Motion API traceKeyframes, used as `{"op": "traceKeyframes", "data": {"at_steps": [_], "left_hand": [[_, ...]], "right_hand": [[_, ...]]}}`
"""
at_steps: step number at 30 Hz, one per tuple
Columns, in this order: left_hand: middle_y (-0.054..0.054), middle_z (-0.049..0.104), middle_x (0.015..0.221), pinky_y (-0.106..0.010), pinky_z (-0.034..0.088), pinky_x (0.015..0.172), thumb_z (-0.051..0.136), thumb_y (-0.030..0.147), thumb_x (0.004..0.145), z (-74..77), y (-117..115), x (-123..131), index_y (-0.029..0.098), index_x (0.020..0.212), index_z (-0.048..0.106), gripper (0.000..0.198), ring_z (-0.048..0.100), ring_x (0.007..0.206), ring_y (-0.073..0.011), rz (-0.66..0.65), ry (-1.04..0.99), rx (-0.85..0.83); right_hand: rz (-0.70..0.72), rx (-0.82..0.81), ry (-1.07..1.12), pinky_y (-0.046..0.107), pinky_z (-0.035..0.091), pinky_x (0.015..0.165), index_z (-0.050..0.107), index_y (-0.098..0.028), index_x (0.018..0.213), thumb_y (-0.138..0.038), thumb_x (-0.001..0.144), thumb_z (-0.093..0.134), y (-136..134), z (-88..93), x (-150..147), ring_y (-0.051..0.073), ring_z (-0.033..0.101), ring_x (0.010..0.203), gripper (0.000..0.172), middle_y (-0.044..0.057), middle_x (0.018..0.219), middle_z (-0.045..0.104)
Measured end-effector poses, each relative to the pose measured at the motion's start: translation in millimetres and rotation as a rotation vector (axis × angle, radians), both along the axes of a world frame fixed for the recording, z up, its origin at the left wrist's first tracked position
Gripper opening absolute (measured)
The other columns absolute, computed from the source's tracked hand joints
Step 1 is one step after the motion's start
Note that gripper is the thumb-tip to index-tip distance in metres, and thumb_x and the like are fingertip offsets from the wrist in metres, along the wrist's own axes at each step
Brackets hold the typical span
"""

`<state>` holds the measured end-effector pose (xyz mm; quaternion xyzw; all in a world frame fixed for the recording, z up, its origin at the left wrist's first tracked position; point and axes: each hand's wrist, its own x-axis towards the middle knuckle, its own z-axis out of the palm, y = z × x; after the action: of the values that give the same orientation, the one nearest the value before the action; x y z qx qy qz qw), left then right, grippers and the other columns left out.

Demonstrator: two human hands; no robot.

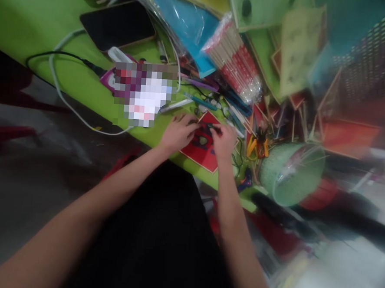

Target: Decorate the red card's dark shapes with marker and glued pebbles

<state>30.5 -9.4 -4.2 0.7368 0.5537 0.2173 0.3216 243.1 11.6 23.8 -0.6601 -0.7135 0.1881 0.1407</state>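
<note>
A red square panel (201, 154) with a pale border lies on the green table near its front edge. It bears dark blue or black marks and a small round pale spot. My left hand (179, 132) rests over the panel's left side, fingers partly spread and fingertips touching its upper part. My right hand (224, 140) is over the right side, thumb and fingers pinching a small dark piece (217, 130) at the panel's surface. Blur hides what that piece is. The fingers cover part of the panel.
Beyond the hands lie pens (200, 102), a plastic-wrapped bundle of sticks (233, 59) and yellow-handled clippers (257, 146). A green basket (291, 174) stands to the right. At left are a phone (118, 26), a white cable (60, 92) and a purple power strip (108, 80).
</note>
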Motion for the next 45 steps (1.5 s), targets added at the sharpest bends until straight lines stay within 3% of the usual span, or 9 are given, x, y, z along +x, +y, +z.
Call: {"op": "traceKeyframes", "data": {"at_steps": [15,24,30,41,45], "left_hand": [[-0.011,0.067,0.138,-0.053,0.047,0.1,0.059,0.013,0.093,2.3,1,1,0.026,0.119,0.075,0.033,0.062,0.123,-0.0346,-0.015,0.058,0.026],[-0.015,0.066,0.137,-0.055,0.047,0.097,0.057,0.014,0.094,-1.3,0,0,0.023,0.119,0.075,0.031,0.061,0.122,-0.0365,-0.019,0.03,0.05],[-0.014,0.065,0.139,-0.056,0.047,0.098,0.055,0.015,0.096,0.1,0,1,0.025,0.117,0.075,0.031,0.061,0.122,-0.037,-0.013,0.039,0.032],[-0.013,0.069,0.135,-0.054,0.049,0.095,0.057,0.016,0.097,-3.4,0,1,0.025,0.117,0.075,0.028,0.062,0.121,-0.036,0.003,0.037,0.077],[-0.013,0.071,0.133,-0.054,0.05,0.1,0.056,0.02,0.1,-3.9,-1,2,0.024,0.121,0.074,0.028,0.064,0.121,-0.0333,0.03,-0.05,0.096]], "right_hand": [[0.163,-0.041,-0.182,0.05,0.045,0.097,0.074,-0.023,0.1,-0.041,0.107,0.056,9,10.4,-2,0.032,0.062,0.105,0.026,0.01,0.102,0.074],[0.171,-0.096,-0.215,0.05,0.046,0.098,0.075,-0.021,0.103,-0.038,0.108,0.052,12,14.3,-5,0.033,0.062,0.108,0.029,0.012,0.105,0.075],[0.144,-0.036,-0.2,0.052,0.047,0.1,0.071,-0.023,0.127,-0.045,0.109,0.05,3,17.0,-4,0.033,0.062,0.11,0.035,0.012,0.112,0.074],[0.141,-0.022,-0.2,0.051,0.05,0.099,0.075,-0.024,0.105,-0.037,0.108,0.052,2,10.7,-10,0.032,0.063,0.109,0.026,0.01,0.107,0.074],[0.1,-0.04,-0.186,0.055,0.052,0.102,0.074,-0.025,0.12,-0.039,0.107,0.055,-2,17.8,-13,0.034,0.065,0.115,0.027,0.012,0.116,0.074]]}}
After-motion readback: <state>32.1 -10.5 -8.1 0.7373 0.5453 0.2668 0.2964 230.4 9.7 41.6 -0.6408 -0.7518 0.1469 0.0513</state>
